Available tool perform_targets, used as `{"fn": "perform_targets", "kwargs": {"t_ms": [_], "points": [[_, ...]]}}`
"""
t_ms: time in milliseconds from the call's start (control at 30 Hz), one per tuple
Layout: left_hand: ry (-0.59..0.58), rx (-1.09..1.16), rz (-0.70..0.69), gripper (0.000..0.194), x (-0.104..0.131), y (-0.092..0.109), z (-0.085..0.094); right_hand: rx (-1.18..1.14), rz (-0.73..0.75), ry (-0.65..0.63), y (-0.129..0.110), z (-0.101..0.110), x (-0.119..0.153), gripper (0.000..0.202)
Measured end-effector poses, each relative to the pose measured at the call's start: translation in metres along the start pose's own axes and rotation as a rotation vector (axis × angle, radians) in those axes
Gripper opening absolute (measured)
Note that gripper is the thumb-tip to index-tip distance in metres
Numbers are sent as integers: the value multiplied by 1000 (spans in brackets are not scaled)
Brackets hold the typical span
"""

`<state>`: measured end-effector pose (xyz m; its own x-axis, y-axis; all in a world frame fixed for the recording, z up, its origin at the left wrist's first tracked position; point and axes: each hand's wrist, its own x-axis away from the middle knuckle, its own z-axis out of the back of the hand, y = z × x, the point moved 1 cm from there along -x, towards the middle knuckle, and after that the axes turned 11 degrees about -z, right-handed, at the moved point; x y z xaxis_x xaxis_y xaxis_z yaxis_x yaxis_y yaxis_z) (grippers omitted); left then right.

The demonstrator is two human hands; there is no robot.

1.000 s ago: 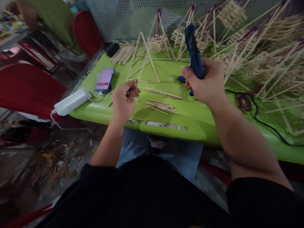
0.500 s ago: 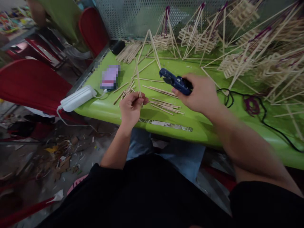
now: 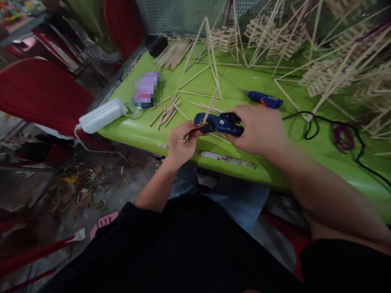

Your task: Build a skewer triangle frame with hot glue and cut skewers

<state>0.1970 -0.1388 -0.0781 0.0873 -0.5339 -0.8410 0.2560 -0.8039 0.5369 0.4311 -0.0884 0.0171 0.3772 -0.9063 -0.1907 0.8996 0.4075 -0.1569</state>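
Note:
Closed in a pinch, my left hand [image 3: 183,143] grips a thin wooden stick [image 3: 211,105] by its lower end, over the front part of the table. My right hand [image 3: 258,129] is wrapped round a pair of blue hand cutters [image 3: 222,123]. Its curved jaws are around the stick, just above my left fingertips; whether they have closed fully I cannot tell. Behind the cutters lie some loose sticks [image 3: 205,107], partly hidden. Left of them is a small heap of short sticks [image 3: 168,114]. A frame of joined sticks [image 3: 192,73] stands behind.
A blue glue gun [image 3: 265,99] lies beyond my right hand, near a black cord [image 3: 308,114]. Several hanging stick models [image 3: 285,42] fill the back right of the green table [image 3: 238,83]. At left are a phone [image 3: 147,87], a white power bank [image 3: 102,116] and a red chair [image 3: 45,89].
The cutters have moved down and left onto the stick in my left hand. The stick now leans to the right. The glue gun has come into sight behind my right hand.

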Motion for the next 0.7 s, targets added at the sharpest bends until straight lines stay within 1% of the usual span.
{"fn": "perform_targets", "kwargs": {"t_ms": [67,133,300,500,600,700], "points": [[-30,-71,-10,19,1,-1,1,9,23,12,-2,-1,3,53],[-47,-90,3,23,1,-2,2,18,36,20,-5,-1,6,53],[-66,17,33,25,-1,1,2,24,32,41,-7,-1,10,45],[-58,7,194,30,-10,22,2,-6,6,30,-5,-2,8,34],[-59,28,282,26,-14,31,2,-56,-10,-6,-5,-2,8,30],[-56,28,323,19,-14,35,3,-45,-20,-22,-7,0,8,27]]}}
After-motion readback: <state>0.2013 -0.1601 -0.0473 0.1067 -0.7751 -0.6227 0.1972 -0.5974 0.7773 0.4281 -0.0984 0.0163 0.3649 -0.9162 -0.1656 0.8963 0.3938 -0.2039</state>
